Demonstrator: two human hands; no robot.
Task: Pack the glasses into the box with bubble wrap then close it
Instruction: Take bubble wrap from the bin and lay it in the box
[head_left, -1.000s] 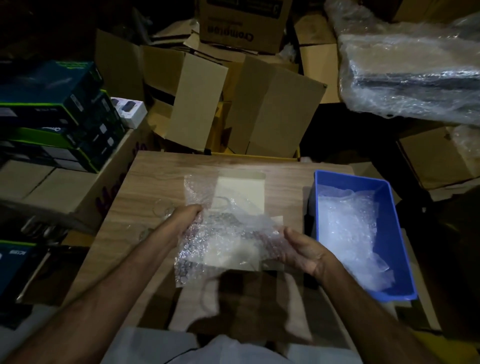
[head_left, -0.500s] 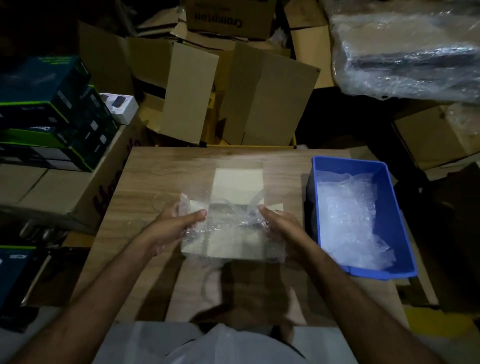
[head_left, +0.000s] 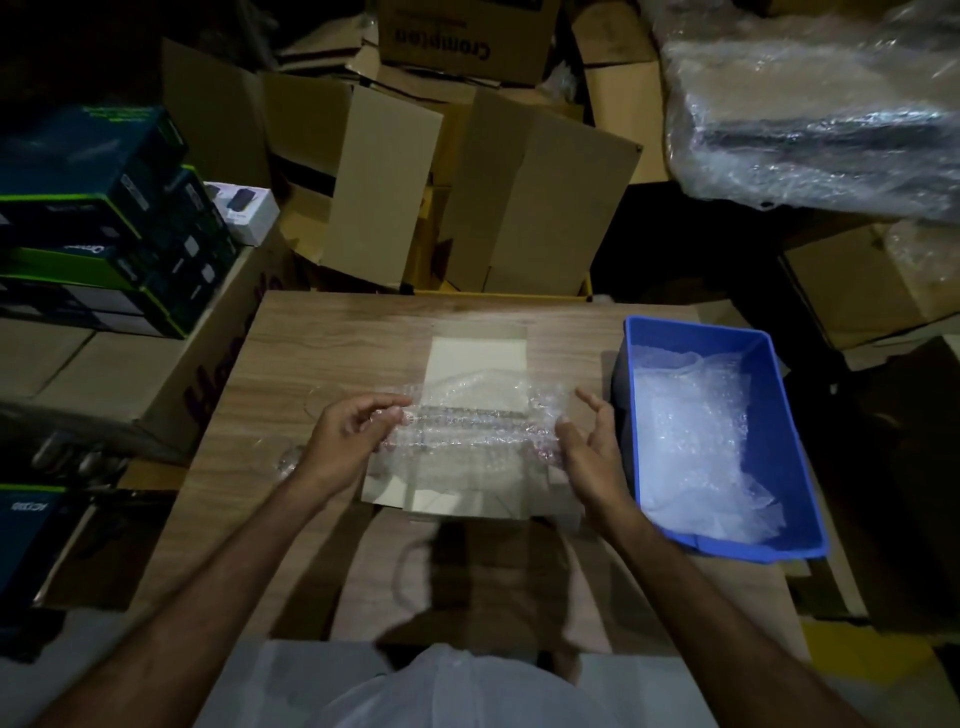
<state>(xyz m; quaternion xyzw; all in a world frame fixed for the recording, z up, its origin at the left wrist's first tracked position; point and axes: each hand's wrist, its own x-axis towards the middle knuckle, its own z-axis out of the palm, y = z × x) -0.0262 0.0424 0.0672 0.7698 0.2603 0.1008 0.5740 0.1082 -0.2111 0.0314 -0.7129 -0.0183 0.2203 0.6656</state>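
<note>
A: What are the hands doing?

B: The left hand (head_left: 349, 441) has its fingers (head_left: 387, 402) curled, pinching the left end of a bubble wrap sheet (head_left: 467, 423). The right hand (head_left: 592, 447) sits at the other end, fingers (head_left: 589, 399) spread and loosely bent; its thumb touches the wrap, but whether it truly grips I cannot tell

A: And the box?

B: A pale flat carton (head_left: 475, 364) lies open on the wooden desk (head_left: 322, 332), directly under and beyond the fingers. The wrap blurs its near half, so its walls are hard to make out

A: Can you see the glasses?

B: Barely. Faint clear outlines sit on the desk just left of the left fingers, and something glassy (head_left: 289, 460) shows beside that wrist, too dim to name

A: Anything to the right?

B: A blue plastic bin (head_left: 636, 364) just beside the right fingers, holding more crumpled bubble wrap (head_left: 696, 447). Cardboard cartons (head_left: 540, 197) are piled beyond the desk, partly lost in darkness
</note>
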